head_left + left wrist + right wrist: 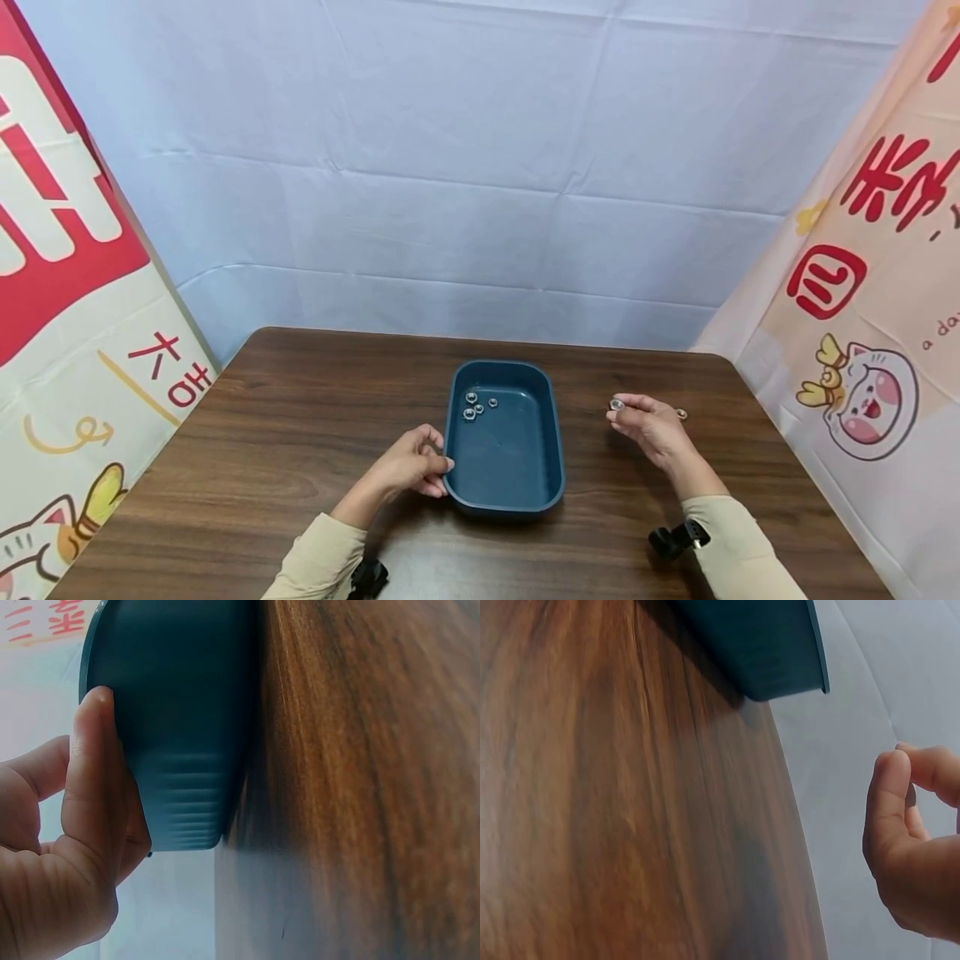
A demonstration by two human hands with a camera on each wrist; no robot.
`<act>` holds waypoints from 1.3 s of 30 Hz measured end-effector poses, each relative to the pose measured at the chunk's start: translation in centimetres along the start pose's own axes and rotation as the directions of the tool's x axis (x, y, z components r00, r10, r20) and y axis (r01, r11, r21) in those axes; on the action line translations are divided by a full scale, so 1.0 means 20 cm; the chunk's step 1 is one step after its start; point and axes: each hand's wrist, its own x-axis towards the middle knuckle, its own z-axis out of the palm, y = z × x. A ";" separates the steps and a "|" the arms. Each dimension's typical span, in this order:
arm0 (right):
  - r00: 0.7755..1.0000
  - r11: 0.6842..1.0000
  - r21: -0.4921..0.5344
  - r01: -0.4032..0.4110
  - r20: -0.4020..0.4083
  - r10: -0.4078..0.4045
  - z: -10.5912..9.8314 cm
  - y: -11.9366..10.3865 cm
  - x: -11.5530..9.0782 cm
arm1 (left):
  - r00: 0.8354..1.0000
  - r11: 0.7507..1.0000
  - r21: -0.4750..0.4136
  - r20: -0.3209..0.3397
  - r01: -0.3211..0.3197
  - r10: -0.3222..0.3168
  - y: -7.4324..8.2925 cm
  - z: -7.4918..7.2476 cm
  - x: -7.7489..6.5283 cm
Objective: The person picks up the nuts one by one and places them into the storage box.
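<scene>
A dark blue plastic tray (502, 467) stands on the table, with several metal nuts (469, 413) lying toward its far left side. My left hand (412, 462) grips the tray's left side near the front, thumb at the rim and fingers along the outer wall; the left wrist view shows this hand (82, 817) against the wall. To the right of the tray, my right hand (651, 427) pinches a metal nut (617, 405) between thumb and fingertips, above the table. In the right wrist view only a sliver of that nut (910, 796) shows. Another nut (681, 413) lies on the table behind the right hand.
The brown wooden table (300, 467) has rounded far corners. A pale cloth (450, 167) hangs behind it, and printed cloths (840, 400) hang at both sides. Each wrist wears a black band with a small device (678, 539).
</scene>
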 end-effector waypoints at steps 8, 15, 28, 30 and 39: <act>1.000 1.000 -0.017 0.001 -0.001 -0.001 0.07 0.01 -0.01 | 1.000 1.000 -0.001 -0.008 -0.003 0.003 -0.01 0.00 0.00; 0.998 0.997 -0.070 -0.038 0.051 0.041 0.12 0.01 -0.01 | 1.000 1.000 0.004 -0.013 -0.002 0.002 -0.01 0.00 0.00; 0.991 0.979 -0.202 -0.035 0.123 0.061 0.25 0.04 0.02 | 1.000 1.000 -0.002 -0.021 -0.023 0.022 0.00 0.01 -0.02; 0.988 0.974 -0.222 -0.043 0.133 0.074 0.27 0.04 0.03 | 0.999 1.000 -0.002 -0.018 -0.028 0.028 0.00 0.01 -0.02; 0.979 0.956 -0.283 -0.073 0.161 0.123 0.35 0.03 0.08 | 0.999 0.999 -0.001 -0.012 -0.046 0.046 -0.02 0.00 0.01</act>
